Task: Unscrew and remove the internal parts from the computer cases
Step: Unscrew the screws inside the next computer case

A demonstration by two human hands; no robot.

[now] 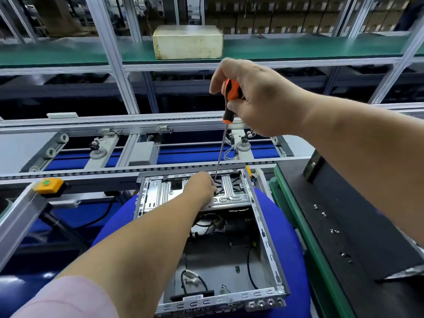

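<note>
Pink sleeve (66,299) at bottom left is closest to camera; that forearm runs up to the left hand (202,188), which rests on the silver stamped-metal drive bracket (229,191) at the far end of the open grey sheet-metal computer case (268,244). Fingers are curled down at the spot where the tool tip lands; can't tell if they pinch a screw or just steady the bracket.

Right hand (257,97) grips the orange-and-black handled screwdriver (229,99) near the top of the handle, with the long steel shaft angled down to the bracket right beside the left fingertips.

Case sits on a round blue cushioned stool seat (286,228), between the conveyor rail and the green-edged table (296,226) at right.

Progress, judged from layout:
- Side cover is off and the main bay looks mostly stripped. Only loose black cables (250,269) and a small dark part deep inside are left.
- Several small silver screws (334,231) lie loose on the black flat panel (344,223) on the table, so a fair number are already out.
- Drive bracket is in place and being worked on.

Remaining: finish the bracket screws, lift the bracket out, clear the cables. Roughly past halfway on this case.
</note>
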